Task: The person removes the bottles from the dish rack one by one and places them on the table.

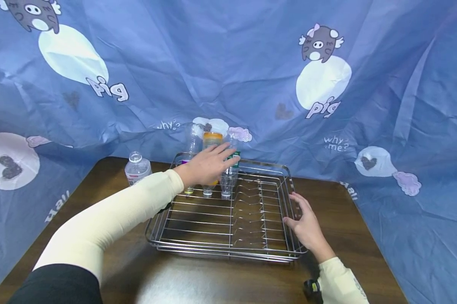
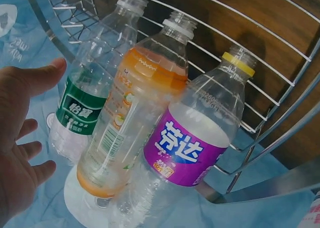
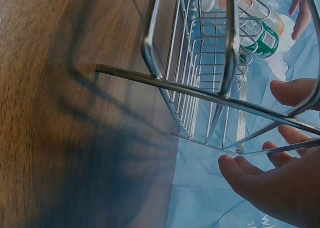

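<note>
Three clear plastic bottles stand neck-down at the back left of a metal wire dish rack (image 1: 228, 249). One has a green label (image 2: 82, 107), the middle one orange bands (image 2: 117, 133), the third a purple label (image 2: 182, 148). My left hand (image 1: 208, 166) reaches over them, fingers spread, overlapping the bottles in the head view; in the left wrist view its thumb lies close by the green-labelled bottle. My right hand (image 1: 306, 223) is at the rack's right side, thumb and loosely bent fingers apart around the rim (image 3: 230, 42).
Another clear bottle (image 1: 137, 169) stands upright on the table (image 1: 198, 280), left of the rack. A row of bent wire dividers (image 1: 249, 211) fills the rack's right part. A blue printed cloth (image 1: 228, 76) hangs behind the table.
</note>
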A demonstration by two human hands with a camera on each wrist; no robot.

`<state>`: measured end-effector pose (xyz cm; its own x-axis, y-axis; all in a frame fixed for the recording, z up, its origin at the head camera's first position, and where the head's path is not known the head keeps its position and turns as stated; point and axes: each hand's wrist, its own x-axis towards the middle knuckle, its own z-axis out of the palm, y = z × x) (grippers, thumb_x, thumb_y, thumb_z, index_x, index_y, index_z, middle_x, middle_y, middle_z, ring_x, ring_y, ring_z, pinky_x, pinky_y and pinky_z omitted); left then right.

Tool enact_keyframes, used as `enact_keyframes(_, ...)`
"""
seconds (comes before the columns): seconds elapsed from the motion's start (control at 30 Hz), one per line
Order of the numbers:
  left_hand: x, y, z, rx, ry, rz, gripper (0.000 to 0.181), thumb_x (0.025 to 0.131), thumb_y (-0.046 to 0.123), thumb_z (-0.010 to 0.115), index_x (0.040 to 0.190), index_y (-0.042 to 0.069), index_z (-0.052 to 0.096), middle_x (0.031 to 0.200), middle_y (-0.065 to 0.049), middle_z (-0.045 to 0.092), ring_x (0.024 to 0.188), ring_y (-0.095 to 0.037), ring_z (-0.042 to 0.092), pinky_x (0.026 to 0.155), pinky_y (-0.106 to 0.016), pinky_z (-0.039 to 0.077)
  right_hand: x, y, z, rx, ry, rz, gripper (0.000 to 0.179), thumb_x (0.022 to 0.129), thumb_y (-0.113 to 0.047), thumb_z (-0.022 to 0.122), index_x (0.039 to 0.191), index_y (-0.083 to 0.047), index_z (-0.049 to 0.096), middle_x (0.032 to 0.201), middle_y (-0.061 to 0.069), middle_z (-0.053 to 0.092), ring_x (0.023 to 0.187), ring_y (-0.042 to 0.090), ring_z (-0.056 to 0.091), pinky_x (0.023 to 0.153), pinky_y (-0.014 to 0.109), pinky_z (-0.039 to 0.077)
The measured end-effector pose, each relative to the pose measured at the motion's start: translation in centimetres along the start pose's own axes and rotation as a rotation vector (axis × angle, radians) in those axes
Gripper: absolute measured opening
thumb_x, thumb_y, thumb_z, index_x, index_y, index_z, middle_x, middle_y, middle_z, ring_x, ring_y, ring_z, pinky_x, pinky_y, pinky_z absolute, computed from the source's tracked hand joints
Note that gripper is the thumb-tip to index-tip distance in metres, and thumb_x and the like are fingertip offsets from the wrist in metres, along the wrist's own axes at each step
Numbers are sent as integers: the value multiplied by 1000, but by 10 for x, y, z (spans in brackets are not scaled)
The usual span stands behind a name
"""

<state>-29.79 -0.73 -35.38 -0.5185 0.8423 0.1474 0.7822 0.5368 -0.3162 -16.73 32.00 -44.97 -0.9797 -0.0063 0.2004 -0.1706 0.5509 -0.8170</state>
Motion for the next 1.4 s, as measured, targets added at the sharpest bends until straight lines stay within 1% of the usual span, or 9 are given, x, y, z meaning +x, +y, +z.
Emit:
enact_keyframes(0.13,2,-1,0,12,2,1,85,85,28,83,156,11,38,160,-18,33,148,-41,24,117,-56,30,0,0,0,14,-3,-1,70,79,11,72,144,5,46,158,20,31,134,47,42,106,56,44)
enact_keyframes(0.33,5,0,-2,28,3,24,87,84,27,83,156,11,38,159,-19,34,148,-42,26,117,-56,30,0,0,0,32,-9,4,70,79,12,72,144,5,46,159,20,30,130,46,46,103,55,47)
enact_keyframes(0.57,8,-1,-1,50,-6,31,87,84,29,83,157,12,37,160,-18,33,148,-41,26,118,-55,28,0,0,-1,8,-3,3,71,79,11,73,144,4,46,158,19,32,131,45,46,102,54,48)
enact_keyframes(0.73,10,-2,-2,50,-21,39,85,86,29,81,157,12,37,160,-17,33,148,-40,25,119,-54,27,0,-1,-1,6,-7,6,71,79,11,72,145,4,46,158,18,32,129,45,48,101,54,49)
enact_keyframes(0.97,12,0,-2,61,-25,46,80,89,27,78,157,12,37,160,-17,32,149,-40,25,120,-55,24,-1,0,-1,11,-4,6,70,79,11,72,144,4,46,158,19,32,133,45,44,105,56,45)
enact_keyframes(1.13,15,0,-1,66,-27,45,79,89,27,78,156,12,39,160,-17,33,149,-40,25,120,-56,24,-1,0,-1,2,-4,11,70,79,11,72,144,4,46,158,18,32,132,46,45,105,56,45)
enact_keyframes(1.2,16,0,0,77,-26,47,79,88,28,79,155,13,40,160,-17,34,148,-40,26,119,-56,25,-1,-1,-1,-6,-2,11,70,79,10,72,144,4,46,158,18,32,133,45,43,107,56,43)
enact_keyframes(1.33,17,0,-1,102,-28,51,79,87,29,80,155,13,41,159,-17,35,148,-40,27,119,-56,26,0,-1,-2,-14,-3,10,70,79,10,72,144,5,46,158,18,32,134,45,42,108,56,41)
enact_keyframes(1.4,18,1,-2,109,-25,55,78,88,27,79,154,13,42,159,-17,36,148,-39,27,119,-56,26,0,-1,-2,-12,-5,12,70,79,10,72,144,5,45,158,18,32,133,45,44,107,56,43)
